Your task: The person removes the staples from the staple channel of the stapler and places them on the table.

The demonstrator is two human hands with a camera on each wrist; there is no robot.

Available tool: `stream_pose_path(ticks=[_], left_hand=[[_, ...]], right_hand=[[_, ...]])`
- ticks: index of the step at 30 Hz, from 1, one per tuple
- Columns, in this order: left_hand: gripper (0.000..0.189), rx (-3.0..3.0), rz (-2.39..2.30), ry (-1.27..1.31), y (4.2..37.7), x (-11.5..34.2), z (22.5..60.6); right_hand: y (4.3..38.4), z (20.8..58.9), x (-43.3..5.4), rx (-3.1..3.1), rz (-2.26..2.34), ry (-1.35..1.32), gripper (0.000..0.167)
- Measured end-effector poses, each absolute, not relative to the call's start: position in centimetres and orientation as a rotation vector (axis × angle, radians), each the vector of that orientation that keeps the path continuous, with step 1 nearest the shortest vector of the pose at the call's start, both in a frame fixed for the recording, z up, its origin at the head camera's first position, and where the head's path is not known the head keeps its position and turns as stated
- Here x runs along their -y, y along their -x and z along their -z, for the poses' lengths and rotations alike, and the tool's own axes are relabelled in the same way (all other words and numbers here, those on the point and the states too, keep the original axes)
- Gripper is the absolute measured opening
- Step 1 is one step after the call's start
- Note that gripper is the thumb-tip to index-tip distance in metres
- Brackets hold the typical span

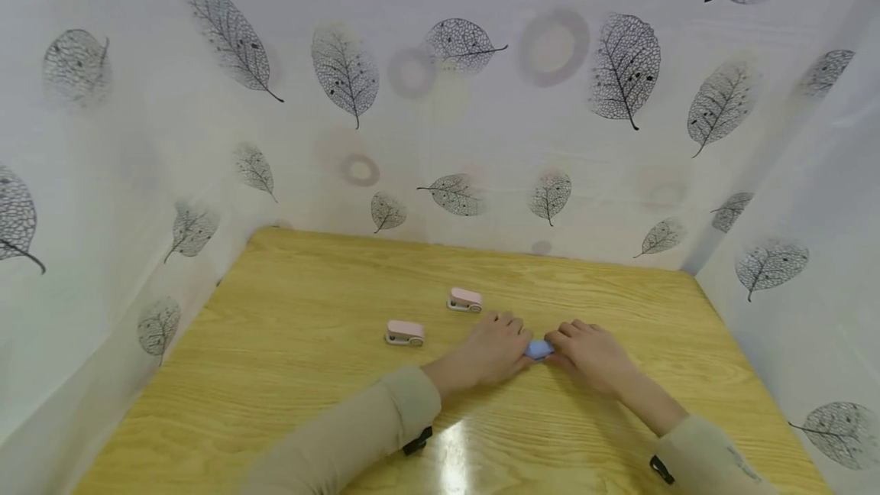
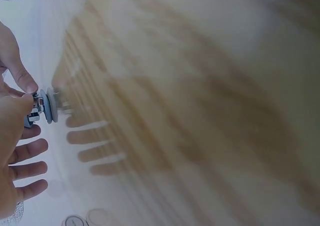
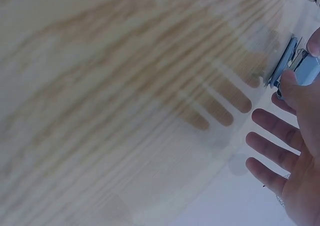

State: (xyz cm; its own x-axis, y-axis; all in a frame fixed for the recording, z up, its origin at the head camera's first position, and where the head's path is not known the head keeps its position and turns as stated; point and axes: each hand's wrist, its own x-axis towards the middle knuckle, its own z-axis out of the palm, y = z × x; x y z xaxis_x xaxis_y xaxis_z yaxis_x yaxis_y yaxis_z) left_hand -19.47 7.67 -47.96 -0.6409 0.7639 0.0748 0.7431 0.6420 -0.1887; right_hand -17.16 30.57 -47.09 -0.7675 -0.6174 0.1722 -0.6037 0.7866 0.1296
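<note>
A small blue stapler [image 1: 538, 350] is held between the two hands, close over the wooden table. My left hand [image 1: 495, 347] pinches one end of it, and my right hand [image 1: 594, 354] pinches the opposite end. In the left wrist view, metal parts show on the stapler [image 2: 48, 106] beside the thumb, while the left hand's other fingers stretch out past it. The right wrist view shows the right thumb on the blue body of the stapler [image 3: 306, 72], its lower fingers spread apart. Parts of the stapler are hidden by the fingers.
Two pink staplers lie to the left of the hands: a nearer pink stapler [image 1: 405, 332] and a farther pink stapler [image 1: 465, 299]. The glossy wooden table [image 1: 289, 289] is bordered at the back and sides by pale leaf-patterned curtains [image 1: 474, 121].
</note>
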Motion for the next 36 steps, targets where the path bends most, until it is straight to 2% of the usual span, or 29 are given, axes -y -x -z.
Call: stream_pose_path(ticks=[5, 13, 22, 36], left_hand=[[0.04, 2.709, -0.219, 1.236, 19.4, -8.6, 47.8], [0.051, 2.877, 0.055, 1.11, 18.9, -7.2, 48.8], [0.044, 2.927, 0.445, 1.021, 17.5, -6.4, 49.7], [0.03, 2.896, 0.366, 0.987, 18.6, -8.6, 49.9]], right_hand=[[17.1, 47.0, -31.3, 2.78, 0.069, -0.953, 0.026], [17.5, 47.9, -31.7, 2.654, -0.14, -1.027, 0.041], [17.6, 48.1, -31.1, 2.551, -0.265, -1.111, 0.042], [17.9, 48.2, -30.7, 2.583, -0.21, -1.135, 0.039]])
